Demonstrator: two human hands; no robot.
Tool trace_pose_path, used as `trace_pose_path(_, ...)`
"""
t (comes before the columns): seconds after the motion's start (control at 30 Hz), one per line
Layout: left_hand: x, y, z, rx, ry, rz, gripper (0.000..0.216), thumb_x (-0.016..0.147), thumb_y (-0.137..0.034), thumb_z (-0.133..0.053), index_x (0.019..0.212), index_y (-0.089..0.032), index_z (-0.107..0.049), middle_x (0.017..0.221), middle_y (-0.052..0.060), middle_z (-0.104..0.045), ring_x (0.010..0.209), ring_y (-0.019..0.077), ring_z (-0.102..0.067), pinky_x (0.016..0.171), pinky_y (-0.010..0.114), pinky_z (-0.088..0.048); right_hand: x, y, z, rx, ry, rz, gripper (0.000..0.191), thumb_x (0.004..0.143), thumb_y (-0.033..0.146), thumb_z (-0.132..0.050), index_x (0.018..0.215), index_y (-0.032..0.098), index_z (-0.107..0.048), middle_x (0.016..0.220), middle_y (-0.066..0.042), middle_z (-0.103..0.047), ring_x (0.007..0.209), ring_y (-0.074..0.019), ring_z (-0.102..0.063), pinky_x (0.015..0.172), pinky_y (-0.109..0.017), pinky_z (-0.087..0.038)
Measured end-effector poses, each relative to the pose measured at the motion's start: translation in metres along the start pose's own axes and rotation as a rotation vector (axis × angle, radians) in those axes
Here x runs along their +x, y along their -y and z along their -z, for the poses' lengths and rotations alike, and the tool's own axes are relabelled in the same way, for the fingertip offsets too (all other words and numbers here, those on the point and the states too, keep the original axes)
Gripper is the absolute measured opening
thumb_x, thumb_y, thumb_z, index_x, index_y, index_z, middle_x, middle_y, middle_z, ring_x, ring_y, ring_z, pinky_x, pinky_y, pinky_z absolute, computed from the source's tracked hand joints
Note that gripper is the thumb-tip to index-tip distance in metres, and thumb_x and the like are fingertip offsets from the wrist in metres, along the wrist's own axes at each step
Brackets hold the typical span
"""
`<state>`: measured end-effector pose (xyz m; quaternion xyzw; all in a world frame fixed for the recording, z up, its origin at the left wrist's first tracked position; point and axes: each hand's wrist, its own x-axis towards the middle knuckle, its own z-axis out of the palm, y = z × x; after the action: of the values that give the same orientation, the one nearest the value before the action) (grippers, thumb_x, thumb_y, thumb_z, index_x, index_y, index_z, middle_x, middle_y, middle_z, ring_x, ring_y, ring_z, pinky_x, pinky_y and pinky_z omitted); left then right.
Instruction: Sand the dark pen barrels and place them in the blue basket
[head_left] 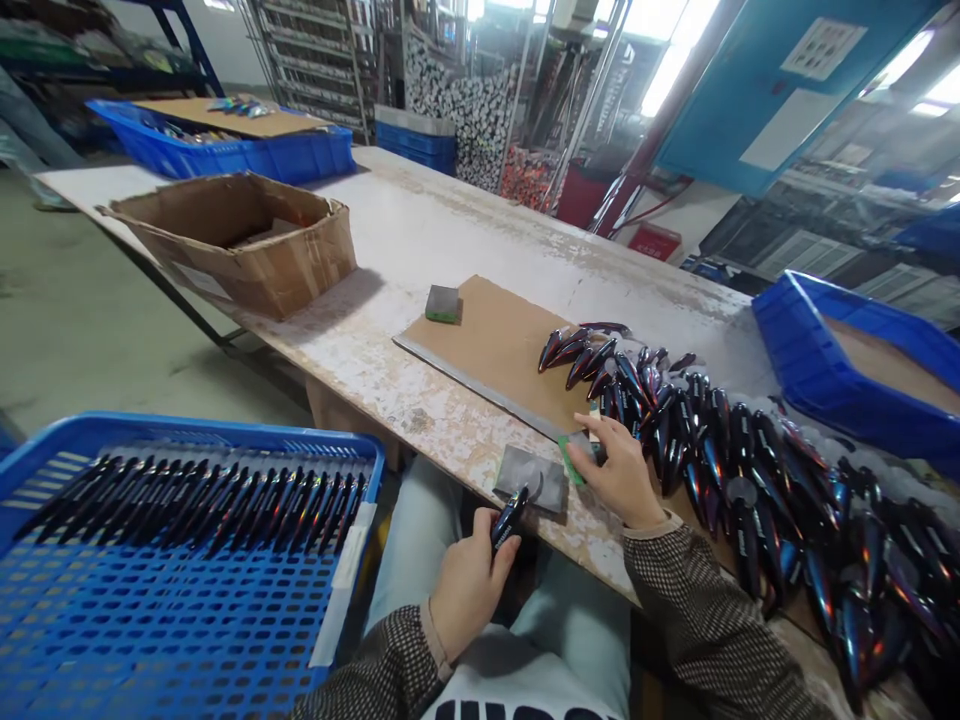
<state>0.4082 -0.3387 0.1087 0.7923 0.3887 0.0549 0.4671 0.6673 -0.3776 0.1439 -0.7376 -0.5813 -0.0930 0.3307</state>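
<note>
My left hand (472,575) pinches a dark glossy fishing lure (511,517) by its body, the clear lip pointing away from me over a flat grey abrasive pad (529,478) at the table's front edge. My right hand (619,470) grips a small green-and-grey sanding block (576,458) beside the pad; part of the block is hidden by the fingers. To the right of that hand lies a large heap of similar dark lures (697,440) with clear lips.
A second sanding block (442,304) rests on a cardboard sheet (499,345). Left of my legs, a blue basket (225,630) holds a row of lures. An open carton (300,265) and a blue tray (315,155) stand at far left; another blue bin (810,340) stands right.
</note>
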Motion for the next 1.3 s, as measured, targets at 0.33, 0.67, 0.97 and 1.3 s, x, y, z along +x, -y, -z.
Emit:
trace_pose_path(0.33,0.001,-0.004,-0.001,0.208,0.033,0.027,0.024,0.103,-0.037,-0.035,0.117,-0.019,-0.043,0.091,0.009,-0.074,0.087,0.0308,-0.073,0.065,0.032,-0.046,0.009,0.079,-0.046,0.168,0.056,0.213,0.031,0.095,0.031,-0.056,0.124,0.019,-0.059,0.117,-0.009,-0.064,0.123,-0.0317,-0.049,0.103,-0.049,-0.036)
trace_pose_path(0.67,0.002,-0.006,-0.001,0.323,0.053,0.045,0.026,0.103,-0.039,-0.035,0.117,-0.019,-0.045,0.09,0.01,-0.075,0.084,0.0331,-0.073,0.068,0.037,-0.052,0.008,0.066,-0.042,0.15,0.067,0.263,0.028,0.095,0.029,-0.056,0.122,0.022,-0.058,0.122,-0.007,-0.063,0.123,-0.0314,-0.049,0.105,-0.05,-0.035)
trace_pose_path(0.97,0.002,-0.01,0.002,0.399,0.06,0.047,0.027,0.103,-0.038,-0.035,0.117,-0.017,-0.048,0.085,0.013,-0.074,0.081,0.035,-0.073,0.067,0.04,-0.054,0.006,0.067,-0.042,0.14,0.07,0.282,0.025,0.095,0.029,-0.058,0.119,0.024,-0.059,0.123,-0.007,-0.064,0.123,-0.0317,-0.049,0.105,-0.052,-0.035)
trace_pose_path(1.3,0.002,-0.008,0.004,0.415,0.049,0.019,0.026,0.104,-0.037,-0.037,0.119,-0.018,-0.046,0.089,0.01,-0.075,0.083,0.0315,-0.074,0.067,0.036,-0.054,0.007,0.071,-0.044,0.163,0.1,0.353,0.028,0.096,0.028,-0.058,0.123,0.023,-0.059,0.125,-0.007,-0.063,0.125,-0.0319,-0.048,0.107,-0.052,-0.034)
